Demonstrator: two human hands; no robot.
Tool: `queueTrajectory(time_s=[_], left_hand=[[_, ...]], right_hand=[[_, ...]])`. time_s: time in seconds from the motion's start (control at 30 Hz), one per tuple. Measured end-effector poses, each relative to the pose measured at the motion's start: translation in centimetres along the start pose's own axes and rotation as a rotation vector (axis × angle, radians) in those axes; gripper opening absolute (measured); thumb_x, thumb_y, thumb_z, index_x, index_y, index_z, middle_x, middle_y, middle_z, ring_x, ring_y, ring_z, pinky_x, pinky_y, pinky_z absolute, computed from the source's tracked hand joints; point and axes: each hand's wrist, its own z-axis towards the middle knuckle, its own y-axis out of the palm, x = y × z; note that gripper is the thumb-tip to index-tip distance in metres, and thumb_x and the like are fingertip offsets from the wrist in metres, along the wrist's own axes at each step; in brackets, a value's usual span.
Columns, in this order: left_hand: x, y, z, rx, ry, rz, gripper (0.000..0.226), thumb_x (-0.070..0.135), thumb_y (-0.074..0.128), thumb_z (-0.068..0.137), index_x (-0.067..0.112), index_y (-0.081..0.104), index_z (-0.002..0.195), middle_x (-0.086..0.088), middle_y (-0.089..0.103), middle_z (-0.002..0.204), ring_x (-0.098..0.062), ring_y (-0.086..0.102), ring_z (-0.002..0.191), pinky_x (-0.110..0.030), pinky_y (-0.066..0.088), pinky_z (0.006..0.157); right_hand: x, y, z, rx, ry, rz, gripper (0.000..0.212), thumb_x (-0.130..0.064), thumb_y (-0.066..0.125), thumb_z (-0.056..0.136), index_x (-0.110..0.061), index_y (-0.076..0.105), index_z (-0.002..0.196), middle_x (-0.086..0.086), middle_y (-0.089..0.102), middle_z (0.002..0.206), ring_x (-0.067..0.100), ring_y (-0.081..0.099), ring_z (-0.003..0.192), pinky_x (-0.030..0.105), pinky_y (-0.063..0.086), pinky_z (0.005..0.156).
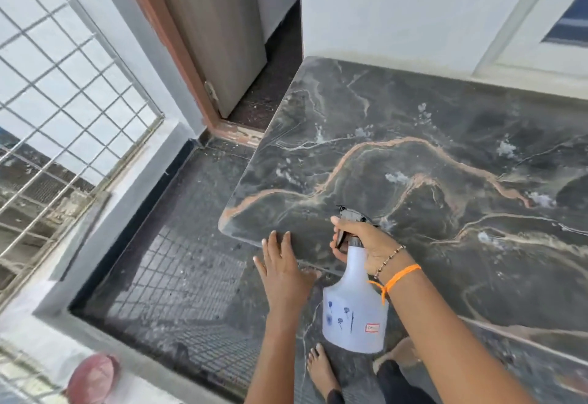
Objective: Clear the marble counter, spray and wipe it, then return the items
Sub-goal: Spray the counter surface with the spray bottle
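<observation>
Right hand [366,246] grips the spray bottle [354,305] by its neck over the marble counter's [445,155] near edge, left hand [283,268] flat, fingers straight; we judge the bottle light, rigid plastic, best held at the neck.

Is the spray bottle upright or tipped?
Upright: the spray bottle hangs base-down, nozzle on top, gripped at the neck by the right hand.

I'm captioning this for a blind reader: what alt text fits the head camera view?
A right hand grips a white spray bottle over the near corner of a dark marble counter dotted with spray patches. The left hand rests flat on the counter's edge, fingers straight.
</observation>
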Motion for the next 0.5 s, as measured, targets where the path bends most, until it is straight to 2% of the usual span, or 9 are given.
queueTrajectory(time_s=[0.13,0.23,0.3,0.37,0.43,0.5], left_hand=[[3.3,1.8,0.0,-0.101,0.22,-0.009,0.1,0.036,0.073,0.074,0.014,0.01,0.148,-0.006,0.002,0.158,-0.026,-0.009,0.145,-0.049,-0.011,0.114],[6.8,3.8,-0.5,-0.194,0.409,0.018,0.096,0.031,0.073,0.074,0.015,0.013,0.148,-0.005,0.005,0.158,-0.025,-0.009,0.146,-0.05,-0.009,0.114],[8.6,4.9,-1.1,-0.236,0.5,0.02,0.093,0.029,0.073,0.074,0.014,0.016,0.147,-0.005,0.01,0.157,-0.026,-0.005,0.146,-0.052,-0.006,0.117],[9.9,5.7,-1.6,-0.27,0.551,0.026,0.091,0.028,0.073,0.076,0.012,0.017,0.147,-0.004,0.014,0.156,-0.024,-0.001,0.146,-0.046,-0.005,0.117],[10.4,6.3,-2.0,-0.296,0.554,0.027,0.088,0.027,0.07,0.079,0.013,0.016,0.147,-0.002,0.015,0.156,-0.02,0.002,0.146,-0.041,-0.005,0.117],[10.6,6.6,-2.0,-0.311,0.529,0.022,0.086,0.025,0.069,0.08,0.014,0.015,0.147,0.0,0.017,0.156,-0.016,0.004,0.146,-0.04,-0.005,0.117]], right_hand=[[0.3,-4.4,-2.3,0.008,-0.083,0.052,0.024,-0.012,0.056,0.089,-0.007,0.059,0.066,0.005,0.062,0.061,0.02,0.06,0.08,0.03,0.059,0.056],[0.7,-7.9,-4.5,0.073,-0.111,0.098,0.02,-0.009,0.052,0.09,-0.008,0.06,0.072,0.006,0.061,0.069,0.021,0.058,0.082,0.031,0.059,0.056],[0.9,-9.9,-5.4,0.149,-0.122,0.12,0.02,-0.009,0.053,0.09,-0.007,0.059,0.071,0.005,0.06,0.065,0.02,0.057,0.079,0.03,0.059,0.054],[1.0,-11.5,-5.8,0.242,-0.126,0.128,0.021,-0.011,0.055,0.089,-0.007,0.057,0.069,0.004,0.059,0.06,0.018,0.058,0.074,0.024,0.056,0.048],[1.1,-12.5,-5.7,0.342,-0.133,0.139,0.022,-0.012,0.056,0.089,-0.007,0.055,0.068,0.004,0.058,0.049,0.014,0.059,0.058,0.015,0.044,0.037],[1.0,-13.5,-5.5,0.422,-0.15,0.116,0.023,-0.012,0.057,0.089,-0.008,0.052,0.067,0.001,0.052,0.036,0.009,0.053,0.035,0.01,0.033,0.031]])
